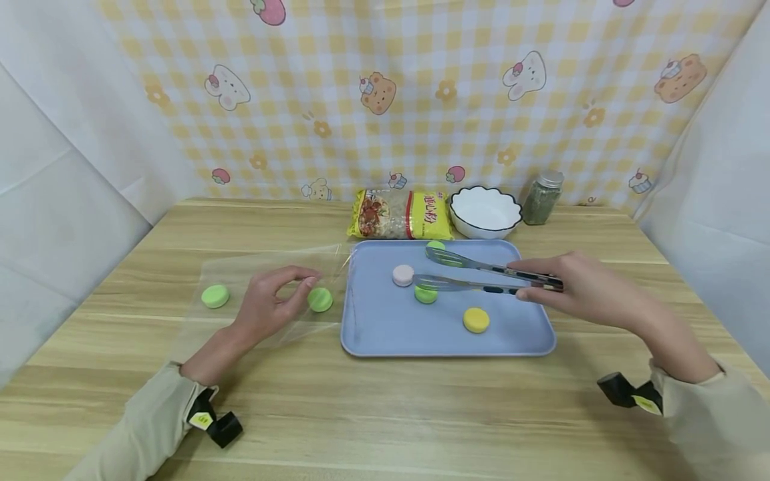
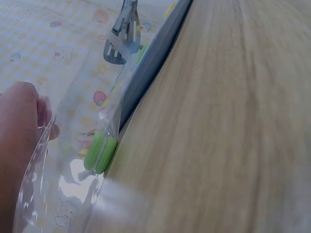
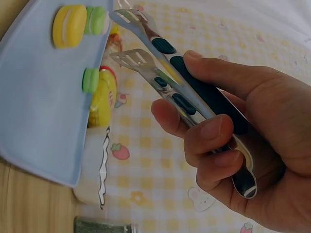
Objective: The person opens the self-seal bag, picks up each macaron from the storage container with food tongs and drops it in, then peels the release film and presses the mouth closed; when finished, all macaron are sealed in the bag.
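My left hand point(image 1: 273, 300) pinches the upper layer of a clear plastic bag point(image 1: 231, 267) that lies on the table left of the tray. Two green macarons, a left one point(image 1: 215, 296) and one near the bag's mouth point(image 1: 320, 300), show through the film. My right hand point(image 1: 556, 284) grips metal tongs point(image 1: 493, 288), their slotted tips spread apart above a blue tray point(image 1: 397, 334). Below the tongs lie a green macaron point(image 1: 426, 294) and another green one point(image 1: 436, 246), both partly covered. A pale pink macaron point(image 1: 403, 275) and a yellow macaron point(image 1: 476, 320) also sit there.
Behind the tray stand a yellow food packet point(image 1: 397, 215), a white scalloped bowl point(image 1: 484, 212) and a glass jar of dried herbs point(image 1: 543, 198). A patterned cloth point(image 1: 409, 100) hangs along the table's back edge, with white sheets at both sides.
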A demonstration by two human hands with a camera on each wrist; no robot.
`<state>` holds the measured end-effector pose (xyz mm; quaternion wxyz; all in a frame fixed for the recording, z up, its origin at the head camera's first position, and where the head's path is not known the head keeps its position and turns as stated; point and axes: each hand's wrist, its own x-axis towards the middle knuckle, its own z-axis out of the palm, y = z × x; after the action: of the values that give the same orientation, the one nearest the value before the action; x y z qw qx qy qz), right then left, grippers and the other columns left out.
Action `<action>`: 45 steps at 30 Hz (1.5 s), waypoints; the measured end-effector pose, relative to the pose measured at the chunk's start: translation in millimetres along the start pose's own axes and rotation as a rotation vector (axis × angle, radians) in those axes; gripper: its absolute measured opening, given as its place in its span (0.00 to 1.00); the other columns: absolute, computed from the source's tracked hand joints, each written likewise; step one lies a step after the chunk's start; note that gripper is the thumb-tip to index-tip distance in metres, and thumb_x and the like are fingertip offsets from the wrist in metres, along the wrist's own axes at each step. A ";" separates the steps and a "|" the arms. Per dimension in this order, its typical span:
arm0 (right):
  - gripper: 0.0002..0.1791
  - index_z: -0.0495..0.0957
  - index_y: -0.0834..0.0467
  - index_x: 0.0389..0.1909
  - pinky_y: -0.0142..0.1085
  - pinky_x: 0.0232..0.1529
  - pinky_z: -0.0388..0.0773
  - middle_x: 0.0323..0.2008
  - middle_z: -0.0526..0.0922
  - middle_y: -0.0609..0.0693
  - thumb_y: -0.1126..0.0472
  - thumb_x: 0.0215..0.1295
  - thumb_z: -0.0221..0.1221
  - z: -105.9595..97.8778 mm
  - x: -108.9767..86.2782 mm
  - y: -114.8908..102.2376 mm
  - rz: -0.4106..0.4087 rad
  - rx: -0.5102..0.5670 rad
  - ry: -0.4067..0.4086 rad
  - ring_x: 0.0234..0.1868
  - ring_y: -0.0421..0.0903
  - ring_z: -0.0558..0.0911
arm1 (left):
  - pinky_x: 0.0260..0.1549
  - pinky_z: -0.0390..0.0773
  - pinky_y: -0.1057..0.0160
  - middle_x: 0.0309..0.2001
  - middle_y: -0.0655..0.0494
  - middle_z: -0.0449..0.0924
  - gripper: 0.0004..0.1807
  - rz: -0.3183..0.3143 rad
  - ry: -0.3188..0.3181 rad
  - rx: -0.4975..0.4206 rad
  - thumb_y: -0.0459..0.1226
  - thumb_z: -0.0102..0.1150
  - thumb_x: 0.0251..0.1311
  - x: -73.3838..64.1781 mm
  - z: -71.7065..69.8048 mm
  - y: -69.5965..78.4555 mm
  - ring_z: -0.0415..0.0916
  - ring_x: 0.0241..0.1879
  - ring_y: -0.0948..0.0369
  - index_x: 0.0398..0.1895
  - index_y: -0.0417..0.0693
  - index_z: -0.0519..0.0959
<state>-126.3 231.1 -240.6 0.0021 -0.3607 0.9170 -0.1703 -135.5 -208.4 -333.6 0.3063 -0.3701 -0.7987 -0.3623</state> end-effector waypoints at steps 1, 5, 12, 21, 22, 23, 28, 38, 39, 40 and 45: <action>0.23 0.76 0.61 0.54 0.29 0.21 0.67 0.17 0.71 0.32 0.53 0.61 0.61 -0.4 -1.5 1.3 -0.002 -0.004 0.003 0.14 0.30 0.64 | 0.41 0.75 0.73 0.33 0.50 0.84 0.07 -0.004 0.000 -0.001 0.24 0.58 0.52 -0.4 -0.1 -0.4 0.82 0.34 0.56 0.34 0.37 0.82; 0.22 0.77 0.61 0.53 0.29 0.22 0.68 0.16 0.71 0.32 0.54 0.61 0.61 -1.7 -5.0 4.4 -0.004 -0.026 0.019 0.15 0.30 0.65 | 0.41 0.75 0.73 0.33 0.50 0.84 0.05 -0.007 -0.001 0.003 0.29 0.57 0.57 -1.5 0.6 -1.9 0.82 0.34 0.56 0.33 0.36 0.82; 0.23 0.76 0.61 0.54 0.29 0.22 0.66 0.13 0.66 0.32 0.52 0.62 0.60 -4.2 -7.5 5.2 0.037 -0.019 0.006 0.14 0.30 0.63 | 0.40 0.75 0.73 0.33 0.51 0.84 0.06 0.005 -0.009 -0.007 0.27 0.57 0.55 -0.6 0.5 -1.8 0.82 0.34 0.56 0.34 0.37 0.82; 0.24 0.75 0.61 0.55 0.29 0.21 0.66 0.12 0.66 0.33 0.50 0.63 0.58 -4.2 -6.0 5.3 0.068 -0.002 -0.033 0.14 0.31 0.64 | 0.39 0.77 0.70 0.33 0.52 0.84 0.07 -0.023 -0.051 -0.005 0.24 0.58 0.52 -3.9 2.6 -3.2 0.81 0.34 0.57 0.33 0.37 0.82; 0.24 0.75 0.61 0.56 0.29 0.21 0.66 0.12 0.66 0.33 0.50 0.63 0.58 -4.3 -5.8 5.3 0.071 0.000 -0.037 0.14 0.31 0.64 | 0.39 0.77 0.70 0.33 0.52 0.84 0.07 -0.028 -0.057 -0.010 0.24 0.58 0.52 -4.3 3.2 -3.4 0.81 0.34 0.57 0.33 0.37 0.82; 0.24 0.75 0.61 0.56 0.29 0.21 0.66 0.12 0.65 0.34 0.50 0.63 0.58 -4.3 -5.8 5.3 0.073 0.002 -0.039 0.14 0.31 0.64 | 0.39 0.77 0.70 0.33 0.52 0.84 0.07 -0.035 -0.064 -0.018 0.24 0.58 0.53 -4.6 3.6 -3.5 0.81 0.34 0.57 0.33 0.38 0.82; 0.24 0.75 0.60 0.55 0.29 0.21 0.67 0.11 0.63 0.34 0.49 0.64 0.57 -3.8 -5.7 4.1 0.078 0.009 -0.044 0.13 0.31 0.62 | 0.40 0.76 0.72 0.33 0.51 0.84 0.07 -0.052 -0.070 -0.034 0.24 0.59 0.53 -5.2 4.8 -3.9 0.82 0.35 0.57 0.33 0.39 0.82; 0.24 0.76 0.61 0.55 0.30 0.24 0.68 0.15 0.70 0.32 0.51 0.64 0.58 -6.2 -7.6 4.0 0.068 0.001 -0.041 0.16 0.31 0.66 | 0.37 0.78 0.67 0.33 0.52 0.84 0.09 -0.031 -0.058 -0.011 0.22 0.60 0.49 -3.0 4.3 -1.8 0.82 0.33 0.57 0.33 0.39 0.83; 0.24 0.76 0.61 0.55 0.30 0.24 0.68 0.16 0.71 0.32 0.51 0.63 0.58 -6.6 -7.8 4.0 0.069 0.004 -0.042 0.17 0.31 0.67 | 0.37 0.78 0.67 0.33 0.52 0.84 0.09 -0.030 -0.057 -0.009 0.22 0.60 0.49 -3.0 4.4 -1.7 0.82 0.33 0.57 0.33 0.39 0.83; 0.24 0.75 0.61 0.55 0.30 0.24 0.68 0.16 0.71 0.32 0.51 0.63 0.58 -7.0 -8.1 4.0 0.072 0.007 -0.044 0.17 0.31 0.67 | 0.37 0.78 0.67 0.33 0.53 0.84 0.09 -0.030 -0.057 -0.008 0.22 0.60 0.49 -3.0 4.4 -1.7 0.82 0.33 0.57 0.33 0.39 0.83; 0.23 0.76 0.60 0.55 0.30 0.24 0.68 0.18 0.74 0.32 0.51 0.63 0.59 -8.0 -9.1 5.3 0.079 0.025 -0.049 0.17 0.31 0.68 | 0.36 0.78 0.67 0.33 0.53 0.84 0.09 -0.032 -0.059 -0.006 0.22 0.60 0.49 -3.5 4.8 -2.7 0.82 0.33 0.57 0.33 0.39 0.83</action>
<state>-124.1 243.2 -235.7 0.0356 -0.3285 0.9280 -0.1725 -136.8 -207.1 -339.9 0.2758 -0.3687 -0.8121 -0.3585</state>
